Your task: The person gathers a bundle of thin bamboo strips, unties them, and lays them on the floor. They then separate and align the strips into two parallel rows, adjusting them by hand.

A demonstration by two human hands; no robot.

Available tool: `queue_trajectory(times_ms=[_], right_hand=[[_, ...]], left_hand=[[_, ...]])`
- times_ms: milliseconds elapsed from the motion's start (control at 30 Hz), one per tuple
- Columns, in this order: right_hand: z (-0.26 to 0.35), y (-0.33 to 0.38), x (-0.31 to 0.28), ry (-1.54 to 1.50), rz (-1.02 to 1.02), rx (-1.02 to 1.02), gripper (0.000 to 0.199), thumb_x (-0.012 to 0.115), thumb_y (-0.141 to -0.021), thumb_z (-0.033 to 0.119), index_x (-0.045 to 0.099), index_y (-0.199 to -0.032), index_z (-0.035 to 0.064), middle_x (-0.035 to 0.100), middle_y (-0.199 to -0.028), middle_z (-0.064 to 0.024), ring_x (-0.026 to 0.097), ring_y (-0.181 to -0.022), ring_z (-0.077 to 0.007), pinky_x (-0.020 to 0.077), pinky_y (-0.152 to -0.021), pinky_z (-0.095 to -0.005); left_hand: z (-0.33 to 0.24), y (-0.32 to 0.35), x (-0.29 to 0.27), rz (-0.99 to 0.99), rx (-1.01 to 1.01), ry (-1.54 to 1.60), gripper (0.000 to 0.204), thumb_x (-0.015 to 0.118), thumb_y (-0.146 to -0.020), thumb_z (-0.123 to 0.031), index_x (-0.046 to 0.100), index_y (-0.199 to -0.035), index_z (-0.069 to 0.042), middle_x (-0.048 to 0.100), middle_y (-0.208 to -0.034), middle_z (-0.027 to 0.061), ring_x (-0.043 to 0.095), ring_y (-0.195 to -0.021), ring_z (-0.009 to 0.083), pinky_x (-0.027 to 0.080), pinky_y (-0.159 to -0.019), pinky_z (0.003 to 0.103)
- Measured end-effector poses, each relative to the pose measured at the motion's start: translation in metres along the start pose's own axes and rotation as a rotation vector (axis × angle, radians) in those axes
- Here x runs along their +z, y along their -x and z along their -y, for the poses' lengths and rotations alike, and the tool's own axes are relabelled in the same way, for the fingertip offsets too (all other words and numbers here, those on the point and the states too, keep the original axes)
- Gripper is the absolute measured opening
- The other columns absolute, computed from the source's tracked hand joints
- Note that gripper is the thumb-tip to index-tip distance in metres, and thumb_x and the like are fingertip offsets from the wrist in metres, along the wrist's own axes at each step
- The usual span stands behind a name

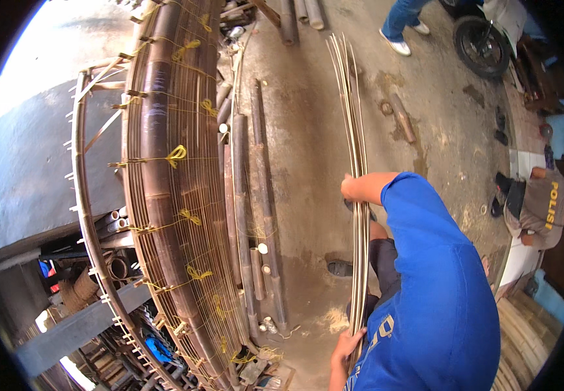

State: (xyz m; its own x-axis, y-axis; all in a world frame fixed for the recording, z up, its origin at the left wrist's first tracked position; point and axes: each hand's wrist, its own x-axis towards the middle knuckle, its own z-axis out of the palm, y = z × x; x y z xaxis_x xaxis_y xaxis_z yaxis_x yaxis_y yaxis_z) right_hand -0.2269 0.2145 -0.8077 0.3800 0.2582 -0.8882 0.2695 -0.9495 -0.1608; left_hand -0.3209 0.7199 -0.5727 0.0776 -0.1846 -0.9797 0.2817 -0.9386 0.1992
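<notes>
A long bundle of thin, pale bamboo strips [360, 247] runs lengthwise in front of my body, its far ends fanning slightly apart. My right hand [350, 187] is closed around the bundle near its middle, the forearm crossing over it from a blue sleeve. Lower down, my left hand [346, 345] grips the same strips close to my body, thumb lying against them. Their near ends are hidden by my blue shirt [438, 280]. Below the strips are my bent knees in dark shorts and a sandal [340, 268] on the concrete.
Left stands a large rack of dark bamboo poles and slats [158, 130] tied with yellow cord. Dark bamboo poles [266, 195] lie beside it. A short bamboo piece [402, 118] rests on the floor. One person [404, 26] stands far off; another [536, 205] sits right, near a motorcycle wheel [482, 47].
</notes>
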Motion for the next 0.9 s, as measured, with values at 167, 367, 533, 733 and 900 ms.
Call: queue_trajectory(times_ms=[167,367,533,733,900], right_hand=[[0.035,-0.048,0.065,-0.344,-0.365,0.344,0.058,0.073,-0.085,0.032,0.059,-0.141,0.0217,0.046,-0.154,-0.0150,0.032,-0.149,-0.0327,0.0207,-0.120,-0.0604],[0.149,-0.001,0.103,-1.205,-1.129,0.633,0.064,0.065,-0.083,0.020,0.050,-0.145,0.0164,0.043,-0.151,-0.0252,0.043,-0.138,-0.0439,0.0323,-0.117,-0.0533],[0.179,-0.030,0.241,-1.524,-1.045,0.939,0.066,0.065,-0.081,0.018,0.049,-0.144,0.0118,0.049,-0.145,-0.0250,0.047,-0.134,-0.0434,0.0400,-0.112,-0.0506],[0.066,-0.098,0.389,-1.548,-0.501,1.211,0.071,0.072,-0.083,0.029,0.044,-0.146,0.0101,0.054,-0.136,-0.0270,0.051,-0.127,-0.0454,0.0432,-0.108,-0.0519],[-0.100,-0.159,0.501,-1.351,-0.418,1.276,0.081,0.075,-0.084,0.040,0.040,-0.149,0.0084,0.051,-0.141,-0.0260,0.049,-0.131,-0.0434,0.0434,-0.107,-0.0525]], left_hand=[[-0.008,-0.051,-0.009,0.181,-0.187,0.185,0.034,0.073,-0.091,-0.036,0.071,-0.101,-0.003,0.070,-0.080,0.0025,0.063,-0.069,0.0126,0.052,-0.063,0.032],[0.028,-0.098,-0.047,0.230,-0.051,0.148,0.037,0.085,-0.082,-0.034,0.071,-0.100,-0.005,0.069,-0.086,0.0014,0.063,-0.073,0.0122,0.052,-0.064,0.031],[0.035,-0.133,-0.050,0.361,-0.079,0.122,0.030,0.084,-0.084,-0.029,0.070,-0.094,-0.005,0.070,-0.081,0.0026,0.064,-0.071,0.0132,0.053,-0.064,0.031],[0.049,-0.193,-0.055,0.233,-0.276,-0.128,0.039,0.079,-0.085,-0.040,0.075,-0.096,-0.003,0.074,-0.088,0.0049,0.067,-0.082,0.0152,0.053,-0.075,0.033],[0.097,-0.254,-0.065,0.136,-0.419,-0.145,0.054,0.084,-0.077,-0.043,0.075,-0.111,-0.003,0.075,-0.104,0.0076,0.069,-0.097,0.0183,0.054,-0.089,0.034]])
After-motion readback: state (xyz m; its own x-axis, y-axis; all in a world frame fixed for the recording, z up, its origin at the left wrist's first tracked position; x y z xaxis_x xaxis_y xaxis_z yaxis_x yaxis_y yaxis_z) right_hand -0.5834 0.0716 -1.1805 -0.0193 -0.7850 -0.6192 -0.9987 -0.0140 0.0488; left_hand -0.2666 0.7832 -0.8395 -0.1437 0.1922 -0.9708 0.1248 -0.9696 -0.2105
